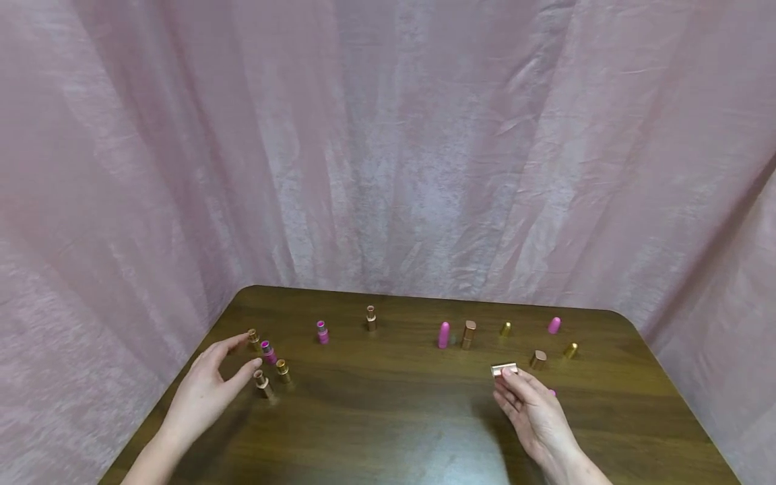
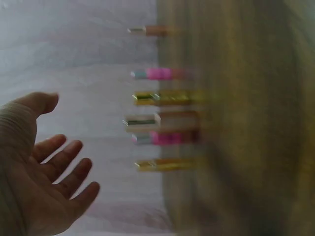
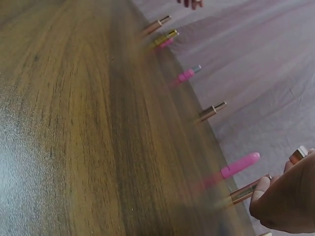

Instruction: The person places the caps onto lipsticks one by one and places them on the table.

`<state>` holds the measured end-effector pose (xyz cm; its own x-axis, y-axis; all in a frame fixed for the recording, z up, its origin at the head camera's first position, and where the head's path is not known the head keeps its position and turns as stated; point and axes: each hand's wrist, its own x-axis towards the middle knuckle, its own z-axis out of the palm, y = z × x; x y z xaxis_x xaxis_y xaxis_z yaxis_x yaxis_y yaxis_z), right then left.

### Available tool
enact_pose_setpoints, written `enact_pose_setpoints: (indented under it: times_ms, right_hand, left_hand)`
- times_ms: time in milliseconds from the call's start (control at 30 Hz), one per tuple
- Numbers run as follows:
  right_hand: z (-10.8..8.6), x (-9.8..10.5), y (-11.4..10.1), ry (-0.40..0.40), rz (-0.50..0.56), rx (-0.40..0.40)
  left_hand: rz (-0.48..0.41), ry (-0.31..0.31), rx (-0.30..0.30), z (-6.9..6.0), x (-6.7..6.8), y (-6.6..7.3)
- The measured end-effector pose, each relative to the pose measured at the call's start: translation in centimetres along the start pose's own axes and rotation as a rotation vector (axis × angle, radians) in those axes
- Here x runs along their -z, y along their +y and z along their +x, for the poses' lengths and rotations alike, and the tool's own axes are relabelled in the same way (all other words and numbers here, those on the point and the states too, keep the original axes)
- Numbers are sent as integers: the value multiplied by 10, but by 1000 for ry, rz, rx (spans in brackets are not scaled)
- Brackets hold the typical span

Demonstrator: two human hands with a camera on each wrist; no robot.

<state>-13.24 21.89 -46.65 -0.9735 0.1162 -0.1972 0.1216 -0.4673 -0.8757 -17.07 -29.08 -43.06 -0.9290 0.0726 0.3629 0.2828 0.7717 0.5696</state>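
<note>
In the head view the left hand point(image 1: 203, 391), thumb and fingers apart and holding nothing, is beside a group of uncapped lipstick tubes: a rose-gold one point(image 1: 263, 384), a gold one point(image 1: 283, 370), a pink one point(image 1: 269, 351) and another gold one point(image 1: 253, 339). Its index fingertip overlaps the rear gold tube; contact cannot be told. The left wrist view shows that hand point(image 2: 54, 182) with spread fingers. On the right, the right hand point(image 1: 536, 417) pinches a small shiny rose-gold piece point(image 1: 504, 369), held sideways. The right wrist view shows this hand point(image 3: 288, 199) at the lower right.
Farther back on the wooden table point(image 1: 376, 417) stand a pink tube point(image 1: 322, 332) and a rose-gold tube point(image 1: 372, 318). Toward the right are pink pieces point(image 1: 444, 335), copper pieces point(image 1: 469, 335) and small gold pieces point(image 1: 571, 350). A pink curtain point(image 1: 400, 148) hangs behind.
</note>
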Motion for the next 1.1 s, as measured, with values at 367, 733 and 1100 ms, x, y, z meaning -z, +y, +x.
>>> enact_pose_setpoints:
  times_ms: [367,733,1100]
  right_hand:
    - [-2,-1,4,1,1,-23]
    - [-1,-5,6,31,-15,-58]
    - [-2,-7,8,32,-25,-52]
  left_hand:
    - [13,-179,137,-9,-30,-44]
    - [63,-201,184,-13,-48,-53]
    - [79,-164,151,-15,-52,-53]
